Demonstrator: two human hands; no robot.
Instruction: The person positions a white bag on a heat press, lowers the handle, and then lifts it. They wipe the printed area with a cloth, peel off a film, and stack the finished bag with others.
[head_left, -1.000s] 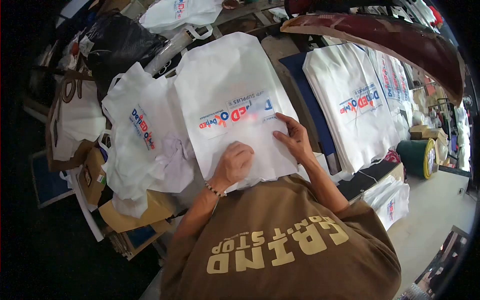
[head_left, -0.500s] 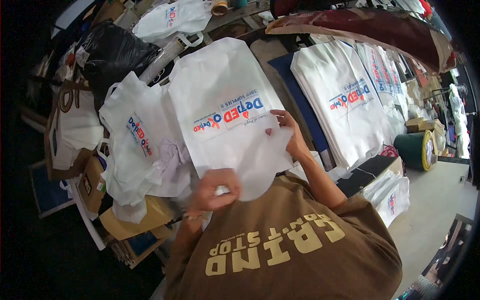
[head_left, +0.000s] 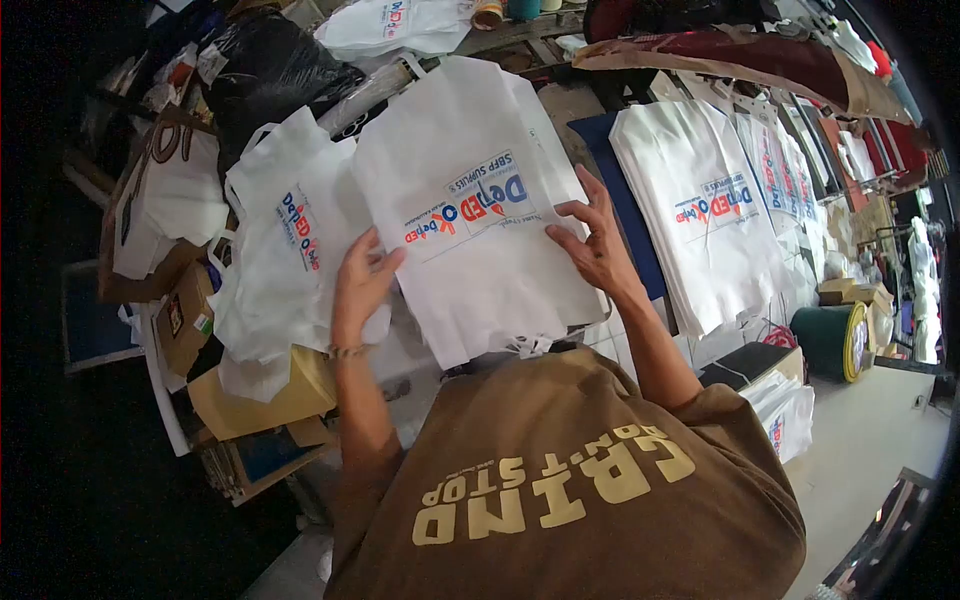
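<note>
A white printed bag [head_left: 450, 285] lies flat in front of me, on top of at least one more white bag whose edge shows at the upper right. My left hand [head_left: 362, 280] is at the bag's left edge, fingers stretched and thumb apart, by the print. On the opposite side, my right hand [head_left: 600, 245] is open over the right edge, its thumb and fingers spread near the blue lettering. A bunched white strip [head_left: 530, 346] shows at the bag's lower edge, close to my shirt.
To the right, a stack of printed white bags [head_left: 690, 220] rests on a dark blue board [head_left: 597, 140]. More white bags with handles [head_left: 285, 240] lie at the left, above a cardboard box [head_left: 262, 400]. A black plastic bag [head_left: 275, 75] is behind them. A green spool [head_left: 828, 342] stands far right.
The bag's lower part, lifted and curled before, now lies flat. My left hand has moved from the lower edge up to the left edge and opened. My right hand has shifted slightly right.
</note>
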